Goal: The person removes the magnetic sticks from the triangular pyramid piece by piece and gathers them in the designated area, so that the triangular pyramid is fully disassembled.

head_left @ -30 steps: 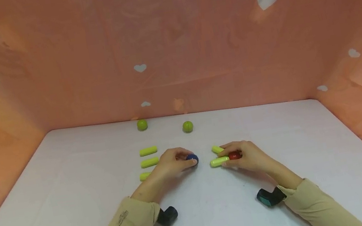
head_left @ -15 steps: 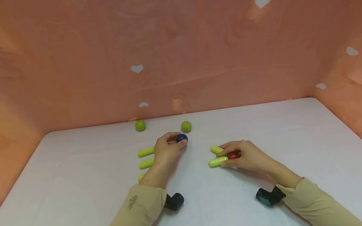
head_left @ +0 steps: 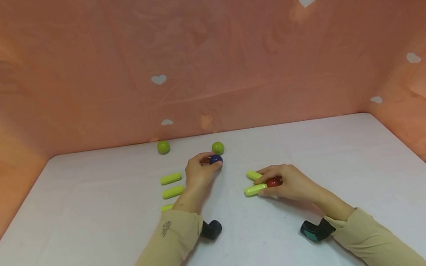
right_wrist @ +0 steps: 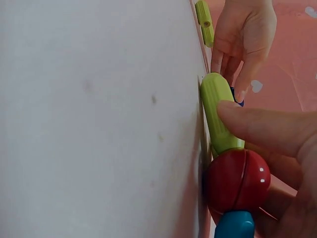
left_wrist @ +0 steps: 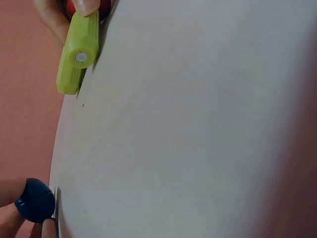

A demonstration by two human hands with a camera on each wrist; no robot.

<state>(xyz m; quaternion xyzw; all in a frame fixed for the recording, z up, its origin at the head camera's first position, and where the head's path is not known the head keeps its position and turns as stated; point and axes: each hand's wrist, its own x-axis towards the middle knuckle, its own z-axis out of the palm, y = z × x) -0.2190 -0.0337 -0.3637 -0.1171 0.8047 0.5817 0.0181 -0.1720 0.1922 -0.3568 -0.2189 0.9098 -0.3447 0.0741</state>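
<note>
My left hand (head_left: pixel 199 173) pinches a dark blue ball (head_left: pixel 215 159) between thumb and fingers, just in front of a green ball (head_left: pixel 218 148); I cannot tell whether the balls touch. To the right, my right hand (head_left: pixel 291 181) grips a yellow-green toy rod (head_left: pixel 255 190) that meets a red ball (head_left: pixel 274 181). A second yellow-green rod (head_left: pixel 253 175) angles out from the same ball. In the right wrist view the thumb lies on the rod, and a blue piece (right_wrist: pixel 235 225) meets the red ball's near side. A round silvery end (left_wrist: pixel 81 57) shows on one rod in the left wrist view.
Several yellow-green rods lie left of my left hand, among them a far rod (head_left: pixel 170 178) and a middle rod (head_left: pixel 173 191); my forearm partly covers the nearest. Another green ball (head_left: pixel 163 147) sits near the back edge of the white table (head_left: pixel 81 213). Orange cloth walls surround it.
My left hand has carried the blue ball away from me, from beside the right hand's pieces up to the green ball. The right hand and its pieces have stayed in place.
</note>
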